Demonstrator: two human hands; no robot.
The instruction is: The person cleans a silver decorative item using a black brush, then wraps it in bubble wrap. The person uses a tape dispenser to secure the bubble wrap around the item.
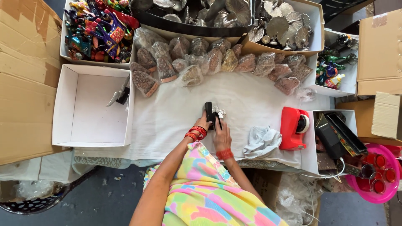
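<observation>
Both hands meet at the middle of a table covered in a white cloth (176, 121), seen from above. The left hand (204, 122) and the right hand (221, 136) are closed together around a black stapler (210, 115), which stands on end on the cloth, and a small silvery piece (219, 112) is pressed against the stapler's far side, just past the right fingers — how each finger lies on it cannot be made out. Red bangles ring both wrists. Just right of the hands lies a crumpled pale rag (261, 141), and beside that stands a red tape dispenser (292, 127) with a roll of tape in it. Well to the left sits an open white box (67, 104) that holds a metal tool near its upper right corner. Along the far edge of the cloth runs a row of small clear bags (217, 62) filled with brownish bits. Behind them a box of bright painted figures (98, 29) stands at the left and a tray of silvery metal leaves (280, 23) at the right. At the far right edge a pink tray (391, 188) carries small red cups — well apart from the hands.
</observation>
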